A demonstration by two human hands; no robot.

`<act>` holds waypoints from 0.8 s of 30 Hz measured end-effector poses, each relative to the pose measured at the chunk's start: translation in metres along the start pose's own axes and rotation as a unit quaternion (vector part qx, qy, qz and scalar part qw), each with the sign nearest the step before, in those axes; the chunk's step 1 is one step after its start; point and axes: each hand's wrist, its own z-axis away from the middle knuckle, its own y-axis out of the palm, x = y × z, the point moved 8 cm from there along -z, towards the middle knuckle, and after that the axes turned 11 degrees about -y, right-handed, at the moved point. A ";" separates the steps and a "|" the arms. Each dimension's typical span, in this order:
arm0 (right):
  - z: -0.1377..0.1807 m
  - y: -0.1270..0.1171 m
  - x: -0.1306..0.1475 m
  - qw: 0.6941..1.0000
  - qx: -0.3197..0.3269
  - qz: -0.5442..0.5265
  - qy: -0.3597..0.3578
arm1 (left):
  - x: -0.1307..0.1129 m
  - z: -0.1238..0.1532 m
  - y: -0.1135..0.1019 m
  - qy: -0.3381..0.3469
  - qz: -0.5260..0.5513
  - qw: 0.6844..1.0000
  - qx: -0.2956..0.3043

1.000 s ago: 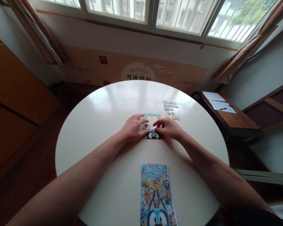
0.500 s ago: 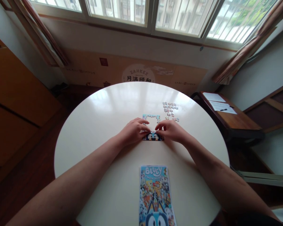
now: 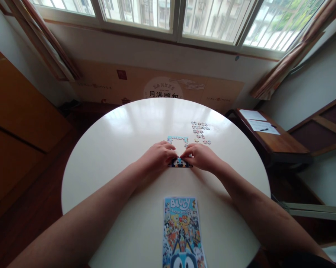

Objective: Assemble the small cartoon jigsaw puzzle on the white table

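A partly built jigsaw puzzle (image 3: 179, 141) lies in the middle of the round white table (image 3: 120, 137): a thin frame of edge pieces with a filled lower strip showing a blue dog face. My left hand (image 3: 158, 155) rests on the puzzle's lower left part with fingers curled and pressed down. My right hand (image 3: 200, 156) rests on the lower right part, its fingertips pinched together at the strip beside the left hand's. Whether a loose piece sits under the fingertips is hidden.
Several loose puzzle pieces (image 3: 200, 130) lie scattered to the right beyond the puzzle. A colourful picture sheet (image 3: 182, 232) lies near the table's front edge. A brown side table (image 3: 279, 143) with papers (image 3: 258, 124) and a pen stands at right. Windows and curtains run behind.
Both hands have drawn slightly closer together over the puzzle's lower strip, and their fingertips now nearly meet. The view has shifted slightly.
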 end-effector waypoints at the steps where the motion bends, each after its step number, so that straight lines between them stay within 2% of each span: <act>1: 0.001 0.000 0.004 1.000 0.005 0.018 -0.006 | -0.004 0.000 -0.001 0.004 -0.018 1.000 0.000; 5: 0.004 -0.001 0.022 0.993 0.020 0.106 -0.035 | -0.018 0.002 -0.004 0.005 -0.079 0.997 0.012; 10: 0.007 0.002 0.038 0.982 0.057 0.171 -0.054 | -0.026 0.006 -0.002 -0.007 -0.090 0.995 0.035; 19: 0.009 0.006 0.037 0.984 0.049 0.162 -0.054 | -0.022 0.007 -0.001 -0.011 -0.081 0.995 0.060; 22: 0.007 0.003 0.033 0.988 0.026 0.137 -0.066 | -0.022 0.007 -0.001 -0.011 -0.076 0.995 0.060; 24: 0.004 -0.007 0.022 0.991 -0.015 0.121 -0.063 | -0.023 0.007 -0.002 -0.011 -0.076 0.995 0.059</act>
